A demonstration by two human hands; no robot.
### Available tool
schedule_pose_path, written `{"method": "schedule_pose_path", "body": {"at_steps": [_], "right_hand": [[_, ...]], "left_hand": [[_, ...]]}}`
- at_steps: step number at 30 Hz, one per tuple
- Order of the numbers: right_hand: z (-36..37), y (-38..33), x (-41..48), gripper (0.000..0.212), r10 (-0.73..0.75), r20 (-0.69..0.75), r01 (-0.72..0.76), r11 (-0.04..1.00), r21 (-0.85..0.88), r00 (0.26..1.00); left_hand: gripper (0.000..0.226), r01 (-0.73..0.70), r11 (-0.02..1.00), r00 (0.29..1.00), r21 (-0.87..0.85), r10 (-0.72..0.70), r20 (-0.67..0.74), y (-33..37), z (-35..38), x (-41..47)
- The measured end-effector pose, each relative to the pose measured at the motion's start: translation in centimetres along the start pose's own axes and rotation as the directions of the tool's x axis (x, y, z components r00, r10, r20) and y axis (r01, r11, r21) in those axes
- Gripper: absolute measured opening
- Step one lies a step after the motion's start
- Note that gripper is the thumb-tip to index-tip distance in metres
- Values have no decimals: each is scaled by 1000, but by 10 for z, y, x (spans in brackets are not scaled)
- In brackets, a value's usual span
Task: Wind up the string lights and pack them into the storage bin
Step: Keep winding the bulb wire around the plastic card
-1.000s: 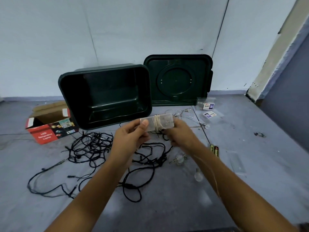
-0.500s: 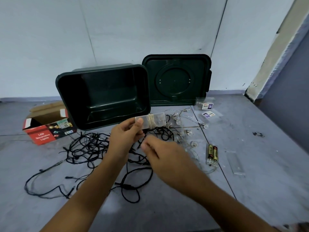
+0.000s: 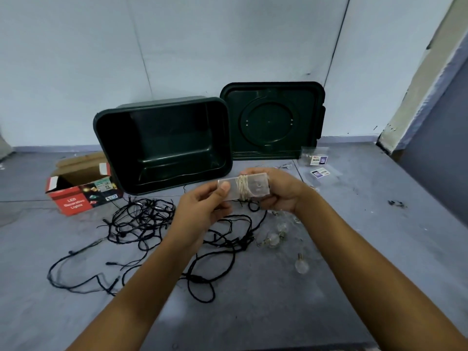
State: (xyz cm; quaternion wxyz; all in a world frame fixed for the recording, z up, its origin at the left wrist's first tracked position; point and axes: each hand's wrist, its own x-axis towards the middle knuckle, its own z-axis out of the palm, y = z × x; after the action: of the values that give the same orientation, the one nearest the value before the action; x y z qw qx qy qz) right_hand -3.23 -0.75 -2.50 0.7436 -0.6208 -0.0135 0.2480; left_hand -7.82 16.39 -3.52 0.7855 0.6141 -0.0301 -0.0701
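Note:
I hold a clear plastic battery box [image 3: 255, 186] with thin pale wire wound round its middle, in front of the dark green storage bin [image 3: 164, 145], which lies tipped on its side. My left hand [image 3: 202, 211] pinches the box's left end. My right hand [image 3: 281, 191] grips its right end from behind. Clear globe bulbs [image 3: 274, 239] on the same fine wire trail on the floor below my right hand. A tangle of black string lights [image 3: 152, 224] sprawls on the floor under my left arm.
The bin's green lid [image 3: 272, 120] leans on the wall behind. A red LED lights carton [image 3: 81, 188] lies open at the left. Small plastic packets [image 3: 317, 163] lie at the right. The grey floor ends at a wall corner far right.
My right hand swung down and toward me away from the box, then came back up and took hold of its right end again. The left hand kept its pinch.

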Motion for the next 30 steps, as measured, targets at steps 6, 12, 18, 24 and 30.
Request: {"method": "schedule_pose_path", "body": {"at_steps": [6, 12, 18, 24, 30], "right_hand": [[47, 48, -37, 20, -65, -83, 72, 994, 83, 994], [93, 48, -88, 22, -340, -213, 196, 842, -502, 916], [75, 0, -78, 22, -559, -103, 212, 470, -857, 823], [20, -42, -43, 20, -456, -110, 200, 577, -792, 883], [7, 17, -17, 33, -34, -105, 24, 996, -89, 994]], "left_hand": [[13, -56, 997, 997, -51, 53, -56, 8, -3, 7], [14, -55, 998, 991, 38, 59, -118, -1, -7, 14], [30, -52, 985, 997, 162, 60, -42, -6, -3, 8], [16, -65, 989, 998, 135, 64, 13, -5, 4, -4], [21, -17, 1000, 1000, -25, 17, -18, -3, 3, -2]]}}
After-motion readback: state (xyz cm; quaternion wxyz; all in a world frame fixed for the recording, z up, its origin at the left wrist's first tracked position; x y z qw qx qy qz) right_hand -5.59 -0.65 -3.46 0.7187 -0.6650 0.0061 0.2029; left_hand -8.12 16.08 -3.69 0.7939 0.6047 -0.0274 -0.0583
